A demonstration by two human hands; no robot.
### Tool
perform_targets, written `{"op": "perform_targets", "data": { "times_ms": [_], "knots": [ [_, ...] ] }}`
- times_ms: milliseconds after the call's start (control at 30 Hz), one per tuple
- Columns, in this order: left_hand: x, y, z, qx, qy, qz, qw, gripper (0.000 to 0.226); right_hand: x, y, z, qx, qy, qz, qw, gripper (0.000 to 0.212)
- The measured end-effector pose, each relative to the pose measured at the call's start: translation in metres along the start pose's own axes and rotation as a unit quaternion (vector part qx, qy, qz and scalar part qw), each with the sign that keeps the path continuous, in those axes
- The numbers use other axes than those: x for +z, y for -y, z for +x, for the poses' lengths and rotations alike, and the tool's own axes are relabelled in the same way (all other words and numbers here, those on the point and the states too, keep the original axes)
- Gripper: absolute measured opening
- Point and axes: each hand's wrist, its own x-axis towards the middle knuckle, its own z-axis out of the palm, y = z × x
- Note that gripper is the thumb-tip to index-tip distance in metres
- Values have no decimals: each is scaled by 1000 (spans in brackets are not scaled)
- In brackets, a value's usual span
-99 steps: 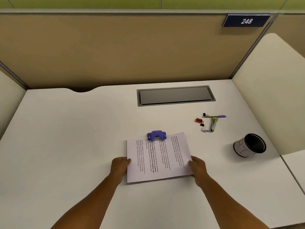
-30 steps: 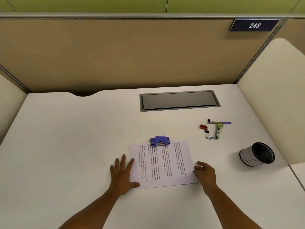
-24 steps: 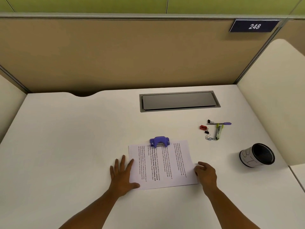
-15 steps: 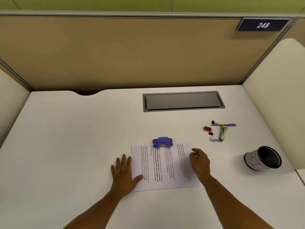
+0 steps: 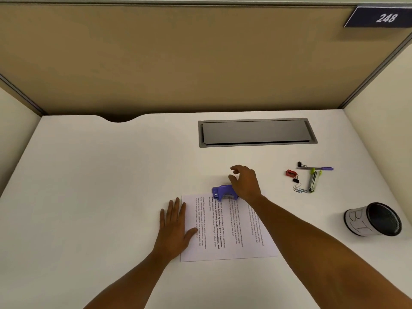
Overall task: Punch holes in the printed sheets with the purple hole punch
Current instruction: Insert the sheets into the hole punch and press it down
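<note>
The right hand (image 5: pixel 244 184) hangs over the right end of the purple hole punch (image 5: pixel 223 192), its fingers loosely curled and spread, gripping nothing; whether the palm touches the punch cannot be told. The left hand (image 5: pixel 176 226) lies flat with straight fingers, pressing the left edge of the printed sheets (image 5: pixel 225 228), the thumb on the paper and the fingers partly on the white desk (image 5: pixel 100 186).

The sheets lie near the front middle of the desk, text running sideways, and their far edge is tucked into the mouth of the punch, which sits at the middle of that edge.

To the right, well apart from the paper, is a small cluster: a purple pen (image 5: pixel 316 168), a green stapler (image 5: pixel 314 181), a red sharpener (image 5: pixel 291 173), black binder clips (image 5: pixel 296 180) and paper clips (image 5: pixel 299 190). Nearer the right front lies a black mesh cup (image 5: pixel 374 219) on its side, with a white label. Behind the punch, a grey cable hatch (image 5: pixel 256 132) is set into the desk. A tan partition (image 5: pixel 178 59) bears a plate reading 248 (image 5: pixel 382 17).
</note>
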Motion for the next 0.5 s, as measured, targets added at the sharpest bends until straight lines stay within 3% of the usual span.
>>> {"op": "perform_targets", "data": {
  "times_ms": [500],
  "knots": [
    [24, -1, 14, 3, -19, 40, 999, 99, 43, 15, 32, -156, 47, -148, 975, 50]
  ]
}}
